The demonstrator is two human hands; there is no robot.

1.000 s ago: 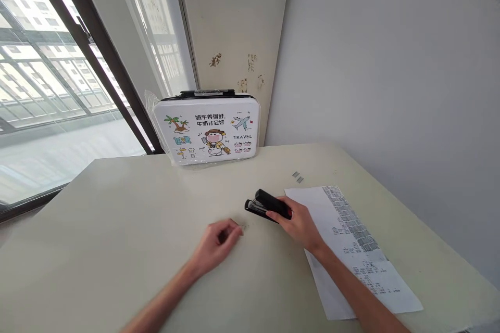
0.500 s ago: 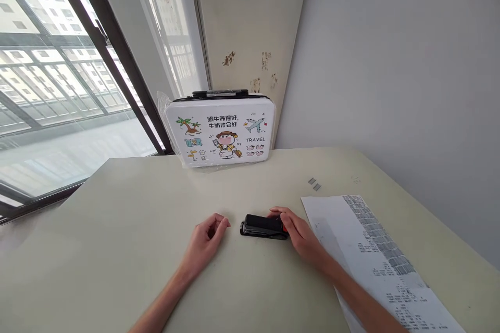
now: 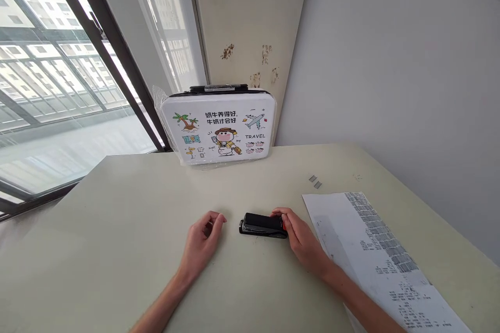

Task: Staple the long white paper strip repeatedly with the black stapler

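Observation:
A black stapler lies on the tabletop with a bit of red at its right end. My right hand grips that end, thumb on the near side and fingers on the far side. To the left of the stapler, apart from it, my left hand rests on the table. Its fingers are curled in, thumb tip close to the index finger, and nothing shows in them. Beyond my right hand, two small grey staple strips lie on the table.
Printed paper sheets lie under and beside my right forearm. A white cartoon-print case in clear plastic wrap stands at the back of the pale table. A window is on the left, a grey wall on the right.
My left hand has shifted slightly left, away from the stapler. My right hand stays on the stapler's end. The view has tilted slightly.

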